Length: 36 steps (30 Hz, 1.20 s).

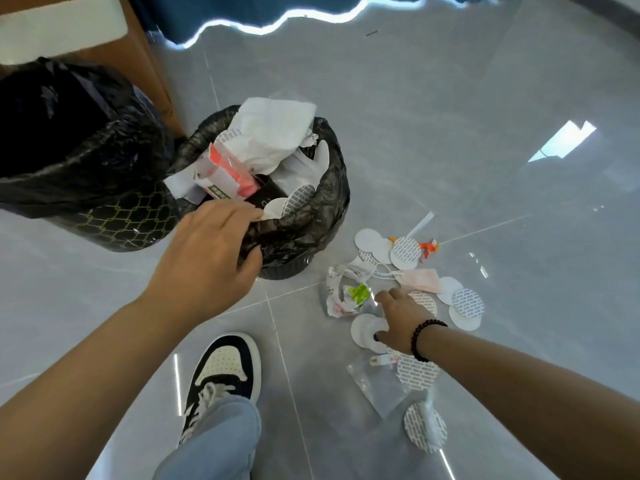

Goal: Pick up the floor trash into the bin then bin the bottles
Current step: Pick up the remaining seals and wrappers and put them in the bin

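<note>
A small bin (311, 233) lined with a black bag stands on the grey floor, stuffed with white paper, a red-and-white packet and round seals. My left hand (211, 258) grips the bag's near rim. To the right lies scattered trash: several white round seals (405, 251), a crumpled wrapper with green (346, 294), a pink face mask (420, 280), a clear plastic bag (381, 382). My right hand (398, 318), a bead bracelet on its wrist, is down on this litter, thumb and fingers pinching a white round pad (363, 329). No bottles are in view.
A larger bin (104, 223) with a black bag and a gold lattice pattern stands left of the small one. Wooden furniture (149, 64) rises behind them. My sneaker (225, 372) and jeans leg are at the bottom centre.
</note>
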Each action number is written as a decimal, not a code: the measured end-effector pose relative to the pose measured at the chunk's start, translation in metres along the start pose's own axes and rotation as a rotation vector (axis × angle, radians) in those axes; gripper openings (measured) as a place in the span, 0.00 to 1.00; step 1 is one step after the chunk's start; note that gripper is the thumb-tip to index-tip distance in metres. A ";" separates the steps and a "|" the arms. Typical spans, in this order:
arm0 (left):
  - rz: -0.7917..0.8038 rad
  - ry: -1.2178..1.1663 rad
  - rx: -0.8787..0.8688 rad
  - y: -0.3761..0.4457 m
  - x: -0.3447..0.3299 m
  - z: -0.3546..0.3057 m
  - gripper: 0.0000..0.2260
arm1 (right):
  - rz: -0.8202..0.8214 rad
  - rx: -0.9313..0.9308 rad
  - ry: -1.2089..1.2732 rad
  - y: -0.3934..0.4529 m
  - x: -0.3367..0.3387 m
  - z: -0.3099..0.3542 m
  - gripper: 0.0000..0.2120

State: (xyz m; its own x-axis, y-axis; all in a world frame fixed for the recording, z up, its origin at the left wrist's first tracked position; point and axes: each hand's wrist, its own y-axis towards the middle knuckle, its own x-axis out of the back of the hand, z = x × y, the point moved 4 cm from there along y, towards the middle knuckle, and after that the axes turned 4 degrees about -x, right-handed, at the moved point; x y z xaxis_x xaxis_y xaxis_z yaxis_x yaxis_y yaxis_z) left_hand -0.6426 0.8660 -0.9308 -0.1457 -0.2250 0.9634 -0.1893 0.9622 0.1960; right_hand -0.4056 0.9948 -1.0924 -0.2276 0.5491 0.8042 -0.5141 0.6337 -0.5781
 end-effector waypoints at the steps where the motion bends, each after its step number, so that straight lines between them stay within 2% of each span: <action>1: -0.040 -0.027 -0.016 -0.003 0.003 -0.002 0.20 | 0.002 -0.009 0.008 0.002 -0.005 0.002 0.33; 5: -0.136 -0.099 -0.098 -0.019 0.005 -0.016 0.18 | -0.051 -0.003 -0.018 0.007 -0.027 0.007 0.31; 7: -0.136 -0.132 -0.122 -0.026 0.003 -0.022 0.17 | -0.088 -0.039 0.053 0.006 -0.034 0.003 0.29; 9: -0.110 -0.151 -0.122 -0.030 0.000 -0.024 0.18 | -0.135 -0.078 0.189 0.003 -0.036 0.001 0.24; 13: -0.103 -0.203 -0.100 -0.035 -0.004 -0.024 0.17 | -0.239 -0.129 0.605 -0.006 -0.020 0.004 0.06; 17: -0.078 -0.276 -0.085 -0.039 -0.006 -0.030 0.16 | -0.147 0.048 0.969 -0.026 0.030 0.034 0.05; 20: -0.050 -0.430 0.017 -0.040 -0.004 -0.034 0.17 | -0.032 0.222 1.257 -0.045 0.077 0.068 0.06; 23: -0.058 -0.767 0.222 -0.040 0.000 -0.040 0.18 | 0.010 0.347 1.349 -0.062 0.112 0.094 0.07; 25: -0.113 -0.837 0.288 -0.040 0.004 -0.040 0.18 | -0.002 0.415 1.317 -0.069 0.124 0.107 0.05; 28: -0.243 -0.824 0.345 -0.037 0.013 -0.031 0.16 | -0.117 0.459 1.131 -0.076 0.135 0.116 0.07; 32: -0.394 -0.828 0.434 -0.025 0.024 -0.007 0.14 | -0.362 0.354 1.238 -0.071 0.150 0.107 0.12; 34: -0.446 -0.762 0.400 -0.014 0.034 0.004 0.13 | -0.518 0.267 1.264 -0.063 0.163 0.104 0.11; 36: -0.463 -0.584 0.296 -0.002 0.041 0.011 0.13 | -0.634 0.232 1.233 -0.054 0.176 0.107 0.09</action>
State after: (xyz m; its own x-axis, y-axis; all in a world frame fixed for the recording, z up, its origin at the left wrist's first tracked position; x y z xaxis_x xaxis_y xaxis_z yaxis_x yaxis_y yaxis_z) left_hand -0.6593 0.8526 -0.8934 -0.4587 -0.7143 0.5285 -0.5926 0.6891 0.4170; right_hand -0.5065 0.9991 -0.9046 0.8909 0.4029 0.2098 -0.4049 0.9137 -0.0353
